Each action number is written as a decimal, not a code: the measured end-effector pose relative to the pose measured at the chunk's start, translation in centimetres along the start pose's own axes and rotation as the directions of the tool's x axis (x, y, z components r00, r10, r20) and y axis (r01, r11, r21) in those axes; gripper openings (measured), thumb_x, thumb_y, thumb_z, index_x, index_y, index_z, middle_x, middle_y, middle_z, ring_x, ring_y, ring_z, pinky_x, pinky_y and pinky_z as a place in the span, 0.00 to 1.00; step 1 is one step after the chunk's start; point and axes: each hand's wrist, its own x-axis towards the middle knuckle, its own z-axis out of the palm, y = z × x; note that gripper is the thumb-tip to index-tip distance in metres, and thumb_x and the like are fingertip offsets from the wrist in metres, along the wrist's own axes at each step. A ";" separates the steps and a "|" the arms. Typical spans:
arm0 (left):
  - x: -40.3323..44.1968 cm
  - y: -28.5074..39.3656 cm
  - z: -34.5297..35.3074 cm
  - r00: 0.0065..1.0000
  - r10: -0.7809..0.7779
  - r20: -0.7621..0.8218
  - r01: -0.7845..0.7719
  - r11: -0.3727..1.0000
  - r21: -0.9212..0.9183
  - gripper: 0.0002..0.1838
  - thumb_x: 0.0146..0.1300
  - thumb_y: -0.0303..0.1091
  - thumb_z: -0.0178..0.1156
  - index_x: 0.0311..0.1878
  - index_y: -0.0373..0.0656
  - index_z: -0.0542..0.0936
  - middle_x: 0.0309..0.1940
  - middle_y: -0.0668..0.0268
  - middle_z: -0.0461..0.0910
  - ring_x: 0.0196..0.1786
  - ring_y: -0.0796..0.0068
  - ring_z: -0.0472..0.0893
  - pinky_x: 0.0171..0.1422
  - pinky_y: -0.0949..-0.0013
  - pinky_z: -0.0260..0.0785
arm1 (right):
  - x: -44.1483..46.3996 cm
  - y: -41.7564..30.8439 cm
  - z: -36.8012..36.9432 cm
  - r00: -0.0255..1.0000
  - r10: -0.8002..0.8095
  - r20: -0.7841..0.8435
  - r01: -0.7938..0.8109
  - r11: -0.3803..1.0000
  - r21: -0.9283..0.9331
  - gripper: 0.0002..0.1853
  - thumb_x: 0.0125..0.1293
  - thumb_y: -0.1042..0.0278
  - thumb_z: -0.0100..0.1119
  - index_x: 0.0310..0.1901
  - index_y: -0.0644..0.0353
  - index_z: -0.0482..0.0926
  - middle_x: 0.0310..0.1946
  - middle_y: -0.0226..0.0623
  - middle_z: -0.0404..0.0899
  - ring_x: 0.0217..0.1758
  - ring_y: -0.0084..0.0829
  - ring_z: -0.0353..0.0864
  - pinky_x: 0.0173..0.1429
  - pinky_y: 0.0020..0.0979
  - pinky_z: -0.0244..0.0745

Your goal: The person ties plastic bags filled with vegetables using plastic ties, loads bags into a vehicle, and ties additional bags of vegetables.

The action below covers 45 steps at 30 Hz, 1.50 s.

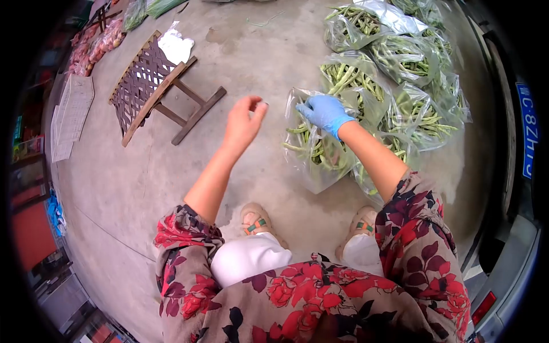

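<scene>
My left hand (245,121) is bare and hovers over the concrete floor, its fingers loosely bent, the thumb apart and nothing between them. In a blue glove, my right hand (325,113) is closed at the upper edge of a clear plastic bag of green beans (329,163). The bag stands on the floor in front of my feet, its film pulled up around the glove. Just beyond it, another open bag of green beans (354,79) shows long pods. Part of the gripped film is hidden by my fingers.
More bags of beans (417,114) crowd the right side, beside a vehicle with a blue plate (527,130). A wooden chair with a woven seat (163,86) lies at left, a white cloth (176,44) by it. Farther left are a white rack (71,117) and bagged reddish produce (106,43).
</scene>
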 end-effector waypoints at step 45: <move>2.0 -2.8 1.7 0.600 -0.245 0.761 0.652 0.701 -0.289 0.14 0.55 0.42 0.62 0.34 0.40 0.78 0.31 0.65 0.78 0.36 0.78 0.76 0.42 0.73 0.69 | 1.2 -7.7 8.0 0.899 -0.436 -0.039 0.264 0.468 0.843 0.10 0.59 0.60 0.55 0.35 0.56 0.80 0.25 0.26 0.74 0.27 0.17 0.67 0.32 0.21 0.62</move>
